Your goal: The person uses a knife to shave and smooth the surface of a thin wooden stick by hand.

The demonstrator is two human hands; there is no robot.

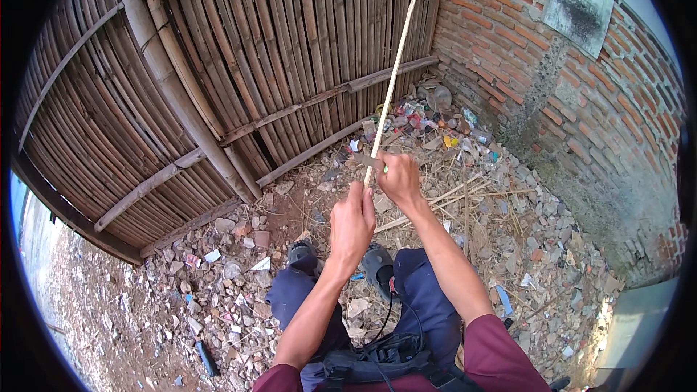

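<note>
A long pale bamboo strip [393,81] slants up and away from my hands, its far tip in front of the bamboo wall. My left hand [351,223] is closed around the strip's near end, thumb along its side. Just beyond it, my right hand [400,178] grips a knife whose short grey blade [371,162] lies across the strip, touching it or very close. Most of the knife's handle is hidden inside my right fist; a small light-green bit shows at the fingers.
A bamboo slat wall [290,51] rises ahead and left, meeting a brick wall [588,94] on the right. Litter [446,120] is heaped in their corner. Cut bamboo strips [465,192] lie on stony ground beyond my shoes [377,267]. A dark object [206,358] lies lower left.
</note>
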